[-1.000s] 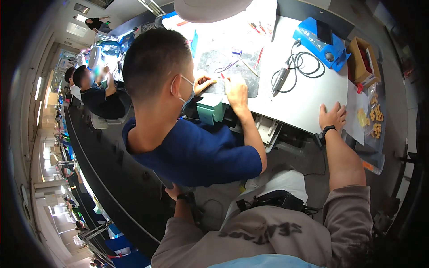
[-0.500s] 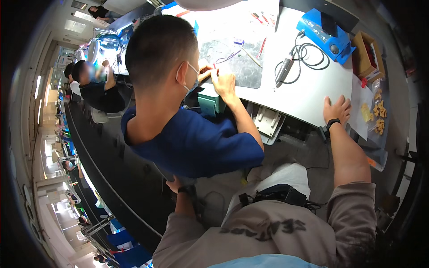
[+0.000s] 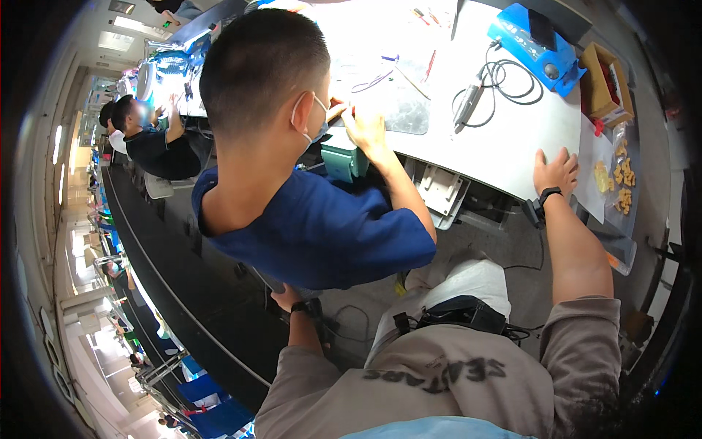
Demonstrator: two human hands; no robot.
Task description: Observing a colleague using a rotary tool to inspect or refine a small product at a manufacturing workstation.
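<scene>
With its fingers moderately spread and gripping nothing, your right hand (image 3: 556, 174) rests on the table (image 3: 504, 150) beside the paper (image 3: 591, 186), your left hand (image 3: 287, 298), whose opening and hold cannot be told, is near the co-worker's shirt (image 3: 322, 241), and the handpiece (image 3: 467, 108) and blue unit (image 3: 530, 53) lie farther out.

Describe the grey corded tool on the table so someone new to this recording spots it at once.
Start at the white table, where the wearer's right hand rests, then look beyond that hand to the blue machine. Left of the machine lies the grey corded tool, clearly thicker than the thin red stick farther left.
</scene>
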